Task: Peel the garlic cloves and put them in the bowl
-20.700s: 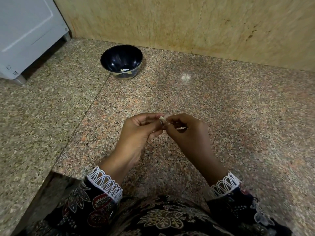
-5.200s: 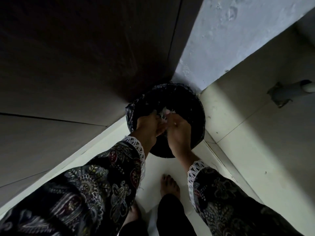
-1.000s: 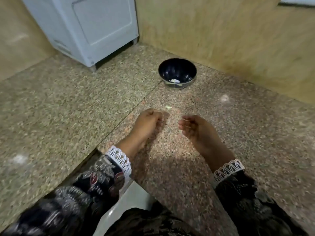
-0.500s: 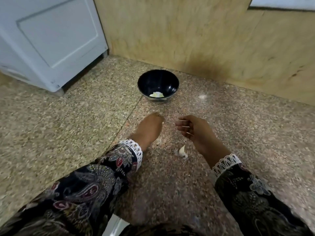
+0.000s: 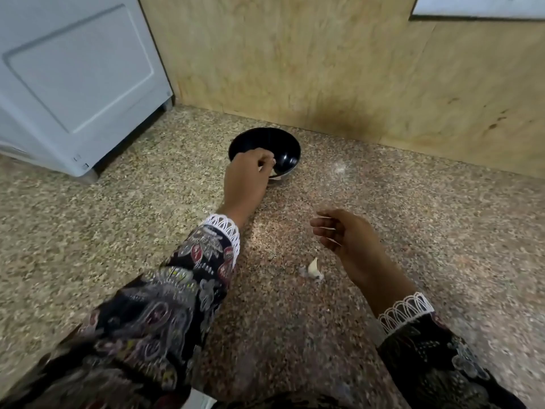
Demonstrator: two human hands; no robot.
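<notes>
Garlic clove (image 5: 314, 268) lies on the speckled stone counter (image 5: 413, 231), just beside the right hand (image 5: 348, 237), whose fingers are loosely spread. Left hand (image 5: 247, 178) hangs over the black bowl's (image 5: 283, 149) near rim, fingers curled; what they pinch is unclear. Bowl sits near the wall (image 5: 324, 69).

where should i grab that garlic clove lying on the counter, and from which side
Probably a fingertip pinch across the fat lower half of the garlic clove, coming from above with the right hand, which hangs open just beside it. The clove lies flat on the granite counter with its pointed tip aimed away, so the narrow tip offers less hold.
</notes>
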